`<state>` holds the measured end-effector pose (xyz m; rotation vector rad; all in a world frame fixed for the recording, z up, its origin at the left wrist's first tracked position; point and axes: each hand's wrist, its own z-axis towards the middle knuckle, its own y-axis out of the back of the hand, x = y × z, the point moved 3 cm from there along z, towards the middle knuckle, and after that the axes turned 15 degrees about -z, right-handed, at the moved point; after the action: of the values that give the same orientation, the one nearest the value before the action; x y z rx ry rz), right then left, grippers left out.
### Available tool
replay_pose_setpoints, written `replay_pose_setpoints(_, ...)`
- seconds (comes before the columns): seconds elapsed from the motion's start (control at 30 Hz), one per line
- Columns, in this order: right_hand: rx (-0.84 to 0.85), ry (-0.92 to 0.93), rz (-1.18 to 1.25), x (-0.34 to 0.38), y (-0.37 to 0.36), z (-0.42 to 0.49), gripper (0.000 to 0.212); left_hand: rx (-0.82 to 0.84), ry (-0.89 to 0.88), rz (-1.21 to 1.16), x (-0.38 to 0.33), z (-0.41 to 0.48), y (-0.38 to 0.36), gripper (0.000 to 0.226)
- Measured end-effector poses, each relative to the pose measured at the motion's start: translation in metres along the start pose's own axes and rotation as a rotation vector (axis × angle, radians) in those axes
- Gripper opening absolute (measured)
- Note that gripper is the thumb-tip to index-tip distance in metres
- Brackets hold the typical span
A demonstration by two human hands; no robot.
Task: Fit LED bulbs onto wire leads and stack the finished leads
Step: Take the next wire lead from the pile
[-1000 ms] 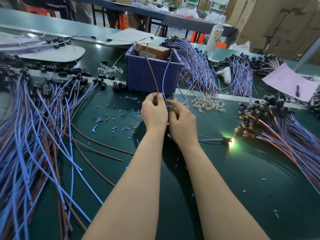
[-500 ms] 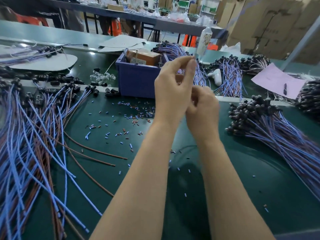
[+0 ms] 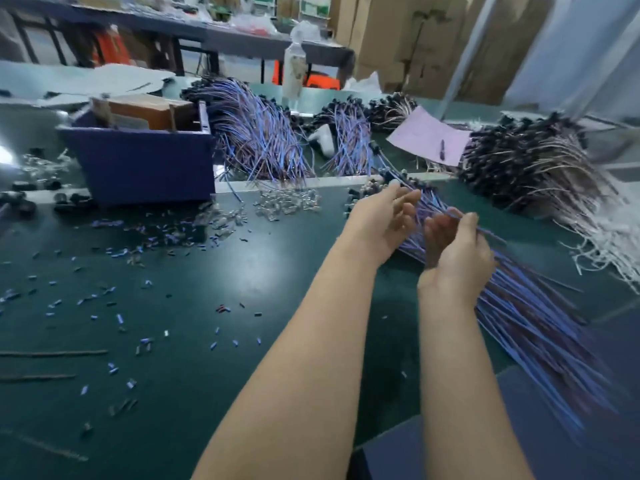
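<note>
The right hand [image 3: 453, 251] pinches one lead [image 3: 491, 236] lying ten-to-four o'clock, parallel to the stack of finished leads [image 3: 526, 317] just beneath it, while the left hand [image 3: 381, 220], fingers loose and empty, waits at its nine o'clock.

I can read nothing here (all motion-smeared): the bottle [image 3: 294, 69] label, pink sheet [image 3: 422, 136] and cartons [image 3: 398, 36] are illegible.

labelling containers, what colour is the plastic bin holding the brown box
Dark blue. The bin shows best in the head view.
</note>
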<state>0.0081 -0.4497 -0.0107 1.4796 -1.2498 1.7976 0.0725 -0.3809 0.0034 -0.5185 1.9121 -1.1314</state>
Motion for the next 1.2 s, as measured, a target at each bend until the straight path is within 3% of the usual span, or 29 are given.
replay_pose_setpoints(0.1,-0.051,-0.175,0.068,-0.013,0.021,0.017,0.032,-0.036,-0.002,0.108,0.029,0.015,-0.008,0.026)
replay_pose_setpoints(0.2,-0.058,-0.288,0.011,-0.024,0.035,0.032,0.038,-0.135,0.011,0.148,0.047,0.029,-0.006,0.015)
replay_pose_setpoints(0.3,-0.025,-0.379,0.085,-0.031,0.039,0.039,0.039,-0.183,0.029,0.182,0.055,0.038,0.003,0.033)
replay_pose_setpoints(0.43,-0.008,-0.406,0.18,-0.038,0.032,0.036,0.027,-0.149,-0.1,0.438,0.055,0.042,0.006,0.016)
replay_pose_setpoints(0.53,-0.019,-0.421,0.132,-0.039,0.025,0.031,0.024,-0.116,-0.223,0.738,0.046,0.044,0.009,0.025)
replay_pose_setpoints(0.67,0.062,-0.471,0.068,-0.033,0.011,0.021,0.029,-0.126,-0.435,0.835,0.019,0.028,0.009,0.025)
replay_pose_setpoints(0.87,0.408,-0.403,0.019,-0.033,-0.058,-0.04,0.026,-0.176,-0.742,0.587,-0.057,-0.03,0.029,0.018)
replay_pose_setpoints(1.07,0.896,-0.091,-0.417,-0.06,-0.141,-0.141,0.014,-0.466,-0.996,0.102,-0.155,-0.101,0.104,0.021)
replay_pose_setpoints(1.2,1.144,0.138,-0.72,-0.083,-0.182,-0.216,0.013,-0.615,-1.147,-0.023,-0.202,-0.15,0.15,0.02)
